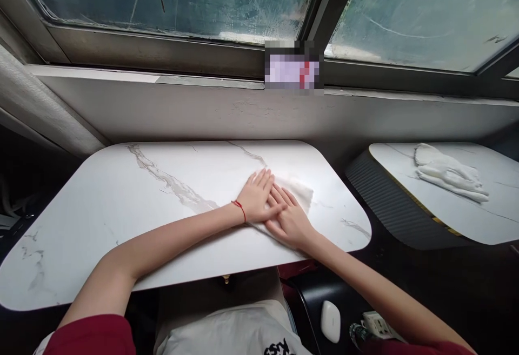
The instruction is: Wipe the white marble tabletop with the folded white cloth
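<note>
Both palms press down on a white cloth (302,188) that lies flat on a white marble-patterned table (101,193). My left hand (257,198), with a red string bracelet at the wrist, has its fingers stretched out and overlaps the fingers of the other hand. My right hand (290,220) lies flat beside and partly under it, fingers extended. Much of the cloth is hidden beneath the hands; one corner shows to the upper right and a strip of edge below.
A second marble-patterned table (446,220) with a ribbed dark side stands at the right, bearing a folded white cloth (450,174). Behind is a wall (182,109) under large windows. Below the table edge, a white rounded case (330,321) and a power socket (379,325) sit on a black surface.
</note>
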Demonstrator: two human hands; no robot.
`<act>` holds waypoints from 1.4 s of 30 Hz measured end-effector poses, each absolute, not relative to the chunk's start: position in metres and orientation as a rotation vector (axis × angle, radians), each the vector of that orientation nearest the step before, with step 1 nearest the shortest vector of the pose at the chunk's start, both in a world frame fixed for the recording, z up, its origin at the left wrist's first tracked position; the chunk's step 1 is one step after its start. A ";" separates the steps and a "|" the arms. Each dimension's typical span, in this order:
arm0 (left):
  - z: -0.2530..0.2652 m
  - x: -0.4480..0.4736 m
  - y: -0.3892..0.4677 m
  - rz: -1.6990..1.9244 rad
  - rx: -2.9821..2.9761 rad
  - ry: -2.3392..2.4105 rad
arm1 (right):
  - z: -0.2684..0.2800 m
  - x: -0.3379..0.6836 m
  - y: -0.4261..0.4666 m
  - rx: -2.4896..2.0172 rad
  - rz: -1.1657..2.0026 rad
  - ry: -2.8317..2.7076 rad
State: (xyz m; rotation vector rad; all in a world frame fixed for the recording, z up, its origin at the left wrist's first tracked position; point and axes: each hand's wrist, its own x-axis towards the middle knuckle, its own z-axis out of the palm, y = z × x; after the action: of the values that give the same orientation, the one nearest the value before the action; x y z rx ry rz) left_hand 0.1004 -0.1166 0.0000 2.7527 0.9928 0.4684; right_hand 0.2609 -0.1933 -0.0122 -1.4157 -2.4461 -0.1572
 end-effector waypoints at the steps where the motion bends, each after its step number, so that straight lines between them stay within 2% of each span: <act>1: 0.000 0.103 -0.127 0.478 2.755 0.937 | -0.013 0.264 -0.207 -1.421 -0.185 -2.429; 5: 0.001 0.116 -0.153 0.494 2.760 0.801 | -0.015 0.279 -0.241 -1.428 -0.228 -2.420; 10: 0.000 0.131 -0.149 0.493 2.760 0.809 | -0.011 0.294 -0.239 -1.472 -0.221 -2.469; 31: 0.004 0.206 -0.038 0.393 2.718 1.049 | -0.004 0.358 -0.116 -1.483 -0.055 -2.434; 42: 0.000 0.220 0.021 0.532 2.603 1.195 | -0.010 0.380 -0.037 -1.408 0.076 -2.316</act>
State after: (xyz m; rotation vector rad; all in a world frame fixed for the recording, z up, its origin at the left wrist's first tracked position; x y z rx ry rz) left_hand 0.2198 0.0208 0.0003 2.6026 1.1948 0.5322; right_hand 0.3802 -0.0368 -0.0101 -1.4085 -2.3160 0.0757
